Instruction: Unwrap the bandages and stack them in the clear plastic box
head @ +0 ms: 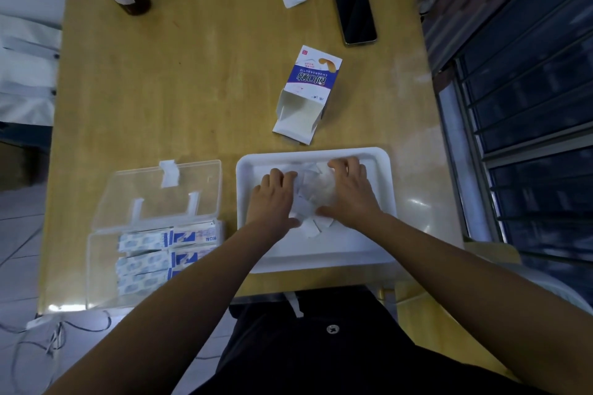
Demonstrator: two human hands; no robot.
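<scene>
The left hand (274,199) and the right hand (351,189) are both inside the shallow white plastic tray (308,152), one on each side of a loose pile of white paper strips (313,189) with some thin clear wrap in it. The fingers of each hand are bent round the edge of the pile, with the thumbs on the near side, so the two hands hold it between them. I cannot tell whether these strips are bandages or only empty wrappers.

Left of the tray and just beside it stands the clear plastic box (96,266), with its clear hinged lid (144,189) open toward the far side. Inside it, blue-and-white flat bandages (154,253) already lie in three neat rows.

It seems to me the step in hand is gathering the pile together. The next move would call for squaring the strips into one bundle, lifting it without letting pieces slip out, and carrying it left over the tray rim.

Farther on the yellow wooden counter (192,90) lies an opened white-and-blue cardboard carton (308,93), and beyond it a black phone (354,11).
</scene>
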